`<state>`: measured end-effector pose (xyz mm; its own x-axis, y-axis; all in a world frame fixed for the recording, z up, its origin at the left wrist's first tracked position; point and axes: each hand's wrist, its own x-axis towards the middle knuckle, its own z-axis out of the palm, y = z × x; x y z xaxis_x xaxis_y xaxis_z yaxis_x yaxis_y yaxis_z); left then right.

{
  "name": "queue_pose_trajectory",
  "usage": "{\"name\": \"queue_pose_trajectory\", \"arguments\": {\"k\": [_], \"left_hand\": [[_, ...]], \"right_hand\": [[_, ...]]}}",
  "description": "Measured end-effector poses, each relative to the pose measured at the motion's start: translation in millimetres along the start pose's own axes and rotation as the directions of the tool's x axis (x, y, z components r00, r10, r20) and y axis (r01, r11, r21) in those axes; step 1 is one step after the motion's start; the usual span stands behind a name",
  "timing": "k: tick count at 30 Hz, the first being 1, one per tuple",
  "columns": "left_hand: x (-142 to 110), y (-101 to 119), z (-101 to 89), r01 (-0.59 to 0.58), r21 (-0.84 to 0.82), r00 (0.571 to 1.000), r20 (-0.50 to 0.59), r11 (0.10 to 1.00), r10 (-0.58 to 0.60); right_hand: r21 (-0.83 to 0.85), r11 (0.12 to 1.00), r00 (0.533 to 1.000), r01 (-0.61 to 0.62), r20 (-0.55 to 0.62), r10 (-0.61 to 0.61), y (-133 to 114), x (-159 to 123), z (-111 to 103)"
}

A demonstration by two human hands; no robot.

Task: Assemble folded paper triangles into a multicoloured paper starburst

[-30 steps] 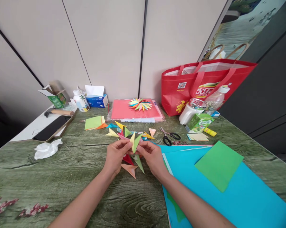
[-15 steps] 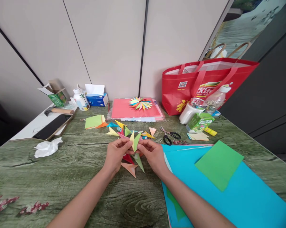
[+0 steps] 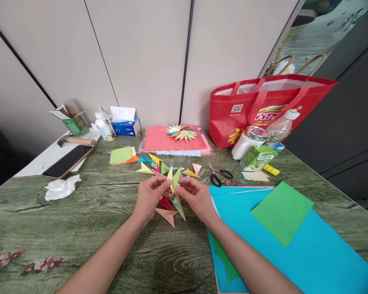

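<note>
One paper ring (image 3: 188,134) is whole, many folded bits (image 3: 168,216) are loose

The left hand (image 3: 151,197) pinches a yellow paper piece (image 3: 170,178), and the right hand (image 3: 196,198) pinches a green paper piece (image 3: 177,177). The two pieces stand side by side between the hands. I can't tell if they are joined. Loose bits lie on the table (image 3: 116,226) in front of and behind them. The whole ring sits on a red pack (image 3: 156,139). Some paper squares (image 3: 120,155) lie flat, with no folds that I can see.

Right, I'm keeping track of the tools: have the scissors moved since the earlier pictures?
No: the scissors lie in the same spot beside the pink flowers printed on the table.
</note>
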<state>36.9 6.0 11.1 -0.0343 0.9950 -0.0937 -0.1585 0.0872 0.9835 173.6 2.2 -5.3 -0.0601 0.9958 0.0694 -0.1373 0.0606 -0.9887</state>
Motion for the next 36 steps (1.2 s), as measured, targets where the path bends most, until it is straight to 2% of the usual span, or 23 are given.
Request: {"name": "queue_pose_trajectory", "arguments": {"k": [9, 31, 36], "left_hand": [[0.2, 0.3, 0.7, -0.001, 0.004, 1.000, 0.021, 1.000, 0.001], [-3.2, 2.1, 2.5, -0.034, 0.051, 0.999, 0.013, 0.998, 0.033], [-2.0, 2.3, 0.5, -0.039, 0.055, 0.998, 0.044, 0.998, 0.037]], "right_hand": [[0.086, 0.993, 0.997, -0.075, 0.006, 0.075, 3.5, 2.5, -2.7], [0.078, 0.996, 0.999, -0.049, 0.005, 0.049, 2.6, 1.6, -1.7], [0.077, 0.996, 0.999, -0.040, 0.034, 0.038, 1.8, 1.5, -2.1]]}}
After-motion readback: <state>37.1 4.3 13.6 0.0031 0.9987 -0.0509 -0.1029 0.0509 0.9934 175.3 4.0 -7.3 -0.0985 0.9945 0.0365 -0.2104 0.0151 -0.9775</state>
